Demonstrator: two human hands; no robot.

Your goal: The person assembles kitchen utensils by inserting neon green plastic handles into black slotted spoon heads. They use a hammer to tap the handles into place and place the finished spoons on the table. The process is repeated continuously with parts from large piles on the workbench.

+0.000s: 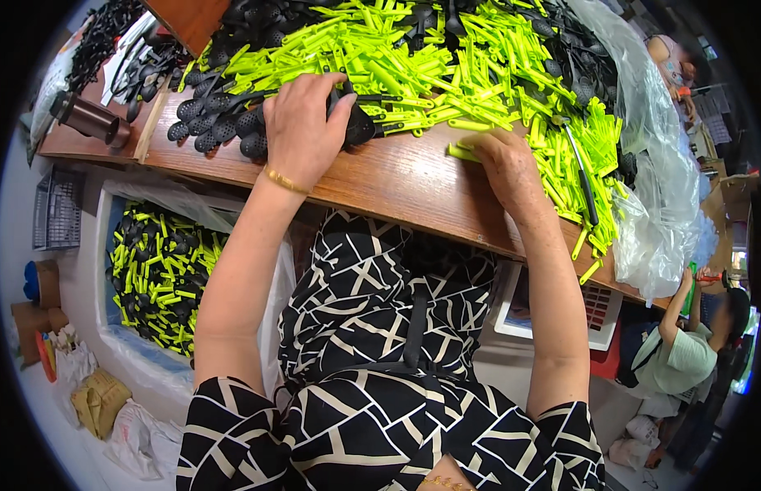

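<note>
My left hand point(305, 123) is closed around a black kitchen utensil head point(360, 127), dark and broad at its lower end, at the front of the pile. Its exact shape is partly covered by my fingers. Beside that hand, several black slotted spoon heads point(223, 127) lie bunched near the table edge. My right hand point(505, 164) pinches a lime-green plastic handle point(462, 153) just above the wooden table point(397, 176). Beyond both hands spreads a large heap of lime-green handles point(356, 53).
A black-handled metal tool point(583, 176) rests on the green handles at right, near clear plastic sheeting point(650, 164). A brown cylinder point(90, 119) lies at far left. Below stands a lined box point(106, 278) of green-and-black pieces. Another person point(675, 360) works at the right.
</note>
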